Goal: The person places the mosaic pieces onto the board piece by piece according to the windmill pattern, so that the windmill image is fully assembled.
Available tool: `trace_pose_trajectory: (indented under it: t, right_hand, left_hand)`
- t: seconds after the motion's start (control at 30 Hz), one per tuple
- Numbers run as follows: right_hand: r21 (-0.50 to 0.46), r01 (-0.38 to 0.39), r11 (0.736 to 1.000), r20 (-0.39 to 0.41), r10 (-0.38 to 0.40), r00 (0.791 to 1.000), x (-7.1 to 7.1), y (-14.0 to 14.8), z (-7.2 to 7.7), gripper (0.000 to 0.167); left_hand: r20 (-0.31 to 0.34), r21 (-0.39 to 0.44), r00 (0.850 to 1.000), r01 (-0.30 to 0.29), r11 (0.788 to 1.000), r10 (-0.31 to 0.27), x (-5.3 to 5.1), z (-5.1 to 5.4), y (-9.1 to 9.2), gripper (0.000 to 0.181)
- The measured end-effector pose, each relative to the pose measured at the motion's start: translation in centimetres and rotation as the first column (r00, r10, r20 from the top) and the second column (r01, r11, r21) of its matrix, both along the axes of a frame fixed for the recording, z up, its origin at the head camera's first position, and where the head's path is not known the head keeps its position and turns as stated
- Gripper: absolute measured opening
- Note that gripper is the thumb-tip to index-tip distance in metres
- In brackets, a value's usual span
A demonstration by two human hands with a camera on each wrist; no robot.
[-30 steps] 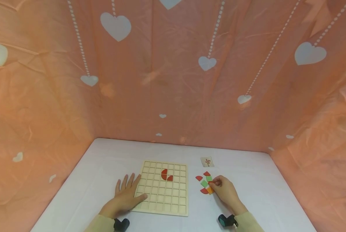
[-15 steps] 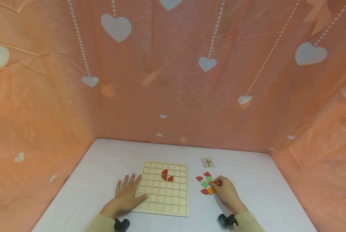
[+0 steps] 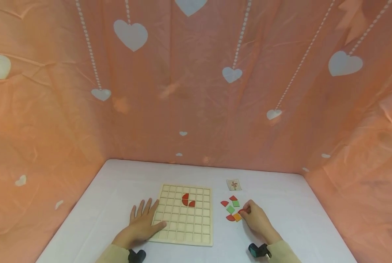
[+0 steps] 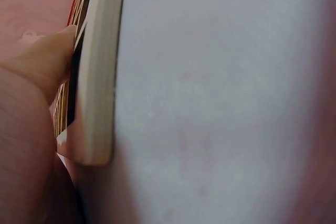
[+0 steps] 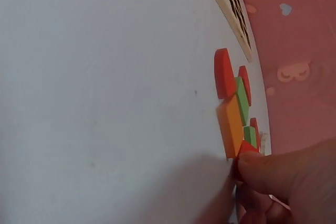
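Note:
A wooden grid board (image 3: 182, 223) lies flat on the white table. Several red quarter-circle pieces (image 3: 185, 199) sit in cells of its upper part. My left hand (image 3: 141, 223) rests at the board's left edge, fingers spread, with the thumb over the lower cells. My right hand (image 3: 256, 219) pinches a red piece (image 5: 245, 153) between thumb and fingers, which partly hide it. Beside that hand lie loose pieces: an orange square (image 3: 237, 217), two green squares (image 3: 230, 209) and several red quarter circles (image 3: 230, 217).
A small card (image 3: 233, 185) with a printed grid and figure lies behind the loose pieces. An orange curtain (image 3: 196, 91) with white hearts encloses the table (image 3: 133, 175) at the back and sides.
The red piece in my right hand has shifted slightly right, off the orange and green squares. My left hand keeps its place on the board.

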State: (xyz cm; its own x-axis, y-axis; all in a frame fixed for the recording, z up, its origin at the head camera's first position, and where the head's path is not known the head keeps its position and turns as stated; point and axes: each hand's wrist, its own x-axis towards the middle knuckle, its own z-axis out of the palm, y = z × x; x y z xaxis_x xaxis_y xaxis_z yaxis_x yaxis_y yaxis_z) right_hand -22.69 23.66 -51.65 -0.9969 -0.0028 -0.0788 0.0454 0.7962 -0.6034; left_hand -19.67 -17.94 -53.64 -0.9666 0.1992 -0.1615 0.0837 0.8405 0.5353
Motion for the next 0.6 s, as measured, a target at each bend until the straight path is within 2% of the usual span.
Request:
trace_pose_trajectory:
  t: [0.17,0.3,0.4,0.5,0.6]
  right_hand:
    - [0.012,0.003,1.000,-0.029,-0.003,1.000,0.1,-0.3,0.4,0.007]
    - [-0.082,0.013,0.997,-0.065,-0.018,0.998,-0.1,-1.1,0.8,0.004]
    - [-0.186,0.014,0.982,-0.075,-0.029,0.997,-0.4,-2.4,0.7,0.007]
    - [-0.246,0.005,0.969,-0.097,-0.030,0.995,-0.7,-4.0,0.5,0.011]
    - [-0.258,-0.037,0.965,-0.147,-0.001,0.989,-0.8,-6.0,0.1,0.012]
  left_hand:
    - [0.004,0.003,1.000,0.004,1.000,-0.004,0.0,0.0,-0.1,0.097]
    - [-0.004,-0.007,1.000,0.003,1.000,-0.003,0.1,0.0,-0.2,0.097]
    - [-0.003,-0.007,1.000,0.004,1.000,-0.004,0.1,0.1,-0.2,0.097]
    - [-0.002,0.009,1.000,0.007,1.000,-0.007,0.1,0.2,-0.2,0.097]
    - [0.001,0.014,1.000,0.007,1.000,-0.007,0.2,0.2,0.0,0.096]
